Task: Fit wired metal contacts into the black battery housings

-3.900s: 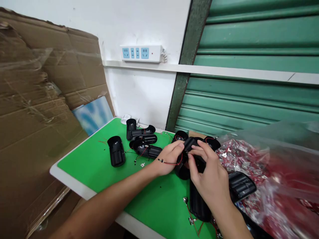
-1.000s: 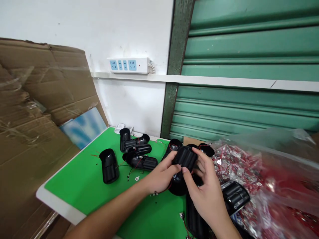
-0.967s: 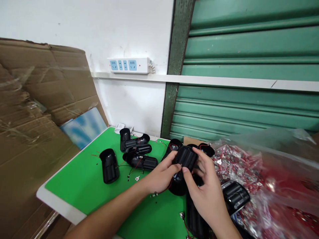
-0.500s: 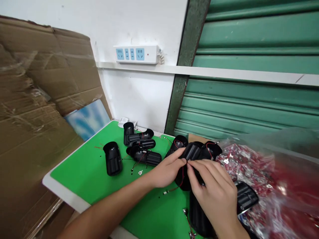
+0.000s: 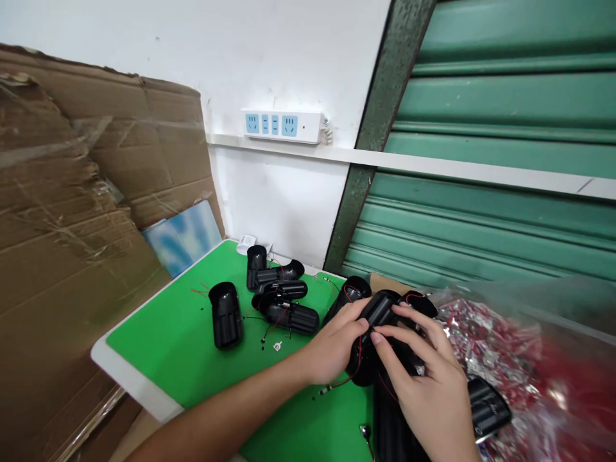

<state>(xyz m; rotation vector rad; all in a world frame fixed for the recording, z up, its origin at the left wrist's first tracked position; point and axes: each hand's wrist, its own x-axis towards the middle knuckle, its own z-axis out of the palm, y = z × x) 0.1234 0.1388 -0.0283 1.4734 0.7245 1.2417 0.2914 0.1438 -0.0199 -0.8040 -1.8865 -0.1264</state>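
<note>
My left hand [image 5: 332,346] grips a black plastic battery housing [image 5: 380,309] by its left side, the thumb on its near edge. My right hand [image 5: 426,378] is closed on the same housing from the right, one fingertip on top and others at the near edge. Whether a small part sits between those fingertips is hidden. A thin red wire [image 5: 360,359] hangs from the housing toward the green mat [image 5: 289,410]. More black housings [image 5: 353,289] lie right behind and below the hands, partly covered.
Several black housings [image 5: 291,317] with thin wires lie on the mat's far side; one [image 5: 226,321] stands apart at left. A small metal tab [image 5: 278,346] lies nearby. At right is a clear plastic bag [image 5: 553,359] of red-wired metal parts. Cardboard [image 5: 96,224] borders the left.
The right hand's fingers have spread, with one fingertip now on top of the housing instead of bunched at its near edge. The left hand keeps its hold. The camera view has shifted slightly.
</note>
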